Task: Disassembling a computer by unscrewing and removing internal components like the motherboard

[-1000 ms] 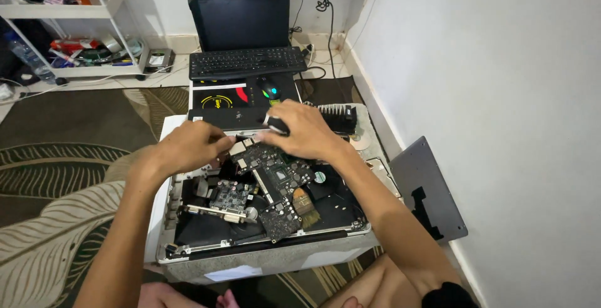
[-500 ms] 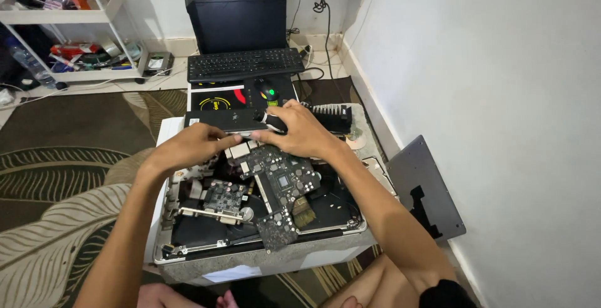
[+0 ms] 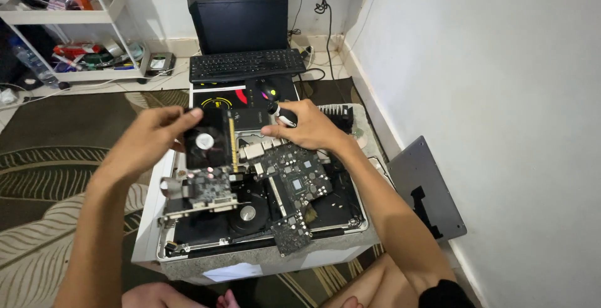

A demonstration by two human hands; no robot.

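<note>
Left hand (image 3: pixel 147 142): raised over the left part of the open case; grip closed on the fan (image 3: pixel 210 140), thumb on the upper edge, other fingers hidden behind it.
Fan: black, square, pale round hub facing the camera; held tilted above the case, clear of the boards.
Right hand (image 3: pixel 307 129): placed at the upper edge of the logic board (image 3: pixel 294 186); fingers curled narrow around a screwdriver (image 3: pixel 283 115) with a black-and-white handle; fingertips touching the board's top edge.
Logic board: dark, long, lying slanted across the middle of the case; lower end reaching past the front rim; square chip visible near its centre.
Small board (image 3: pixel 203 189): lying left of the logic board, below the fan, with a metal bracket along its lower edge.
Case (image 3: pixel 263 261): shallow, pale rim, opened flat on the floor in front of the person's knees; round black part seen in the middle.
Mat (image 3: pixel 219 98): dark with yellow and red marks, just beyond the case.
Mouse (image 3: pixel 268 89): on the mat, beside the screwdriver.
Keyboard (image 3: pixel 247 64): black, behind the mat.
Tower (image 3: pixel 238 17): black, against the wall behind the keyboard.
Grey panel (image 3: pixel 426 189): leaning against the right wall.
Shelf (image 3: pixel 69 20): white, far left, holding clutter.
</note>
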